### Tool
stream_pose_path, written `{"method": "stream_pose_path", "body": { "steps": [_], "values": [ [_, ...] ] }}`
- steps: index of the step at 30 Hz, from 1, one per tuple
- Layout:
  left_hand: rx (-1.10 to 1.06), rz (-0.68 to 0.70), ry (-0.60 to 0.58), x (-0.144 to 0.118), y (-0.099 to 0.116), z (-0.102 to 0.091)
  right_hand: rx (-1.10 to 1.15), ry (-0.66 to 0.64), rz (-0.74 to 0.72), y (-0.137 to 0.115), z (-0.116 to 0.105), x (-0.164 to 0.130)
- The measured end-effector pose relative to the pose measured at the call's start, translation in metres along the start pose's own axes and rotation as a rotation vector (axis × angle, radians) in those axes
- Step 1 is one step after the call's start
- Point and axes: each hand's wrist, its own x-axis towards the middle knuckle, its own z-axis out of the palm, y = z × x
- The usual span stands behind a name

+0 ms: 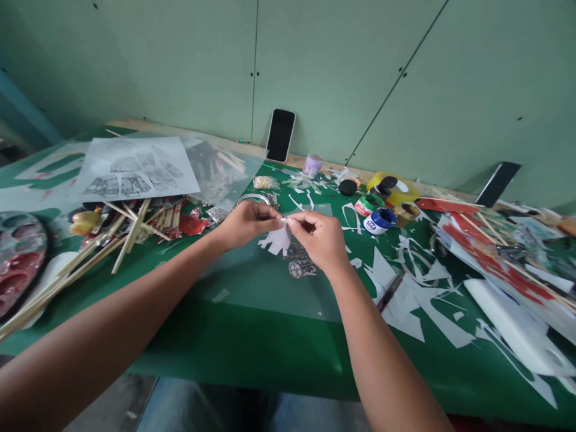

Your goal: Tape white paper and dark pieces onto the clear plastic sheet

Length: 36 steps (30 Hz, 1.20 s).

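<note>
Over the middle of the green table, my left hand [249,225] and my right hand [320,239] meet with fingertips pinched close together. Between them hangs a small white paper cutout [275,241] with a notched lower edge. Both hands appear to grip its top, though the fingers partly hide that spot. Just below my right hand lies a dark patterned cutout [300,264], on a translucent sheet [270,294].
Bamboo sticks [130,237], a printed drawing [139,168] and a paint palette [20,258] lie left. Right are a blue paint jar [380,221], paper scraps [418,294], a pen [389,292] and a white-handled tool [517,330]. A phone [280,135] leans against the wall.
</note>
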Motion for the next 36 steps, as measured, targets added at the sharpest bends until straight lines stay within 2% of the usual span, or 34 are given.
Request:
{"method": "stream_pose_path", "body": {
  "steps": [8, 11, 15, 17, 19, 21, 23, 26, 28, 30, 33, 36],
  "values": [
    [-0.030, 0.020, -0.019, 0.001, 0.000, 0.001, 0.022, 0.029, 0.078, -0.002, 0.002, 0.001],
    [-0.039, 0.027, 0.007, 0.002, 0.000, 0.001, 0.037, 0.148, 0.125, 0.000, 0.002, 0.002],
    [-0.061, 0.033, 0.125, 0.003, -0.002, 0.000, 0.137, 0.386, 0.256, 0.014, -0.003, 0.006],
    [-0.079, 0.020, 0.153, 0.003, -0.002, 0.000, 0.171, 0.441, 0.317, 0.021, -0.005, 0.007],
    [-0.103, -0.001, 0.149, 0.003, -0.001, 0.000, 0.127, 0.475, 0.300, 0.023, -0.006, 0.008],
    [-0.119, -0.019, 0.111, 0.002, 0.001, 0.000, 0.074, 0.454, 0.214, 0.019, -0.006, 0.008],
    [-0.114, -0.039, 0.030, 0.001, 0.005, 0.001, 0.079, 0.310, 0.137, 0.012, -0.004, 0.006],
    [-0.099, -0.050, -0.049, 0.000, 0.009, 0.003, 0.130, 0.021, 0.162, 0.005, -0.001, 0.003],
    [-0.118, -0.035, -0.001, 0.000, 0.009, 0.005, 0.173, -0.059, 0.208, 0.005, 0.002, 0.002],
    [-0.175, -0.024, 0.047, 0.000, 0.007, 0.008, 0.210, -0.018, 0.221, 0.008, 0.003, 0.001],
    [-0.237, -0.045, 0.020, 0.000, 0.003, 0.011, 0.220, 0.095, 0.212, 0.013, 0.004, 0.003],
    [-0.224, -0.052, 0.065, 0.001, 0.001, 0.012, 0.226, 0.114, 0.203, 0.015, 0.004, 0.004]
  ]
}}
